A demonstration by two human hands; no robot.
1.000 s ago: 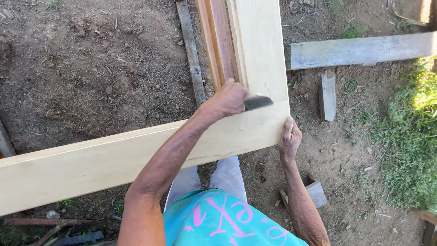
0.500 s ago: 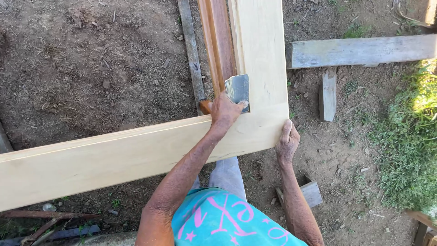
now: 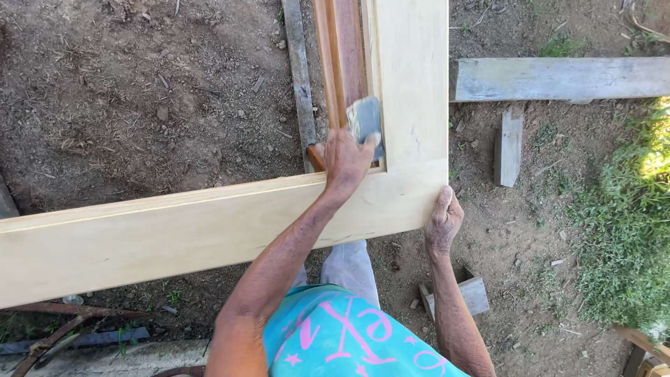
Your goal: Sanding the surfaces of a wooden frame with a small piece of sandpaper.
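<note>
A pale wooden frame [image 3: 174, 230] lies over bare dirt, its long rail crossing from the left and a stile running up to the top edge. My left hand [image 3: 347, 159] rests at the inner corner of the frame and holds a flat grey metal scraper [image 3: 366, 119] against the stile's inner edge. A reddish-brown wood strip [image 3: 342, 56] runs beside that edge. My right hand [image 3: 442, 222] grips the frame's outer corner from below, with the fingers curled on the edge.
A weathered grey plank [image 3: 558, 78] lies at the upper right with a small block [image 3: 509, 143] under it. Another wood block [image 3: 474, 293] sits near my right forearm. Grass [image 3: 628, 244] borders the right side; rusty metal bars [image 3: 49, 335] lie bottom left.
My left hand has shifted from the stile's face to the inner corner, and the scraper now shows its flat blade pointing up. My right hand stays on the corner.
</note>
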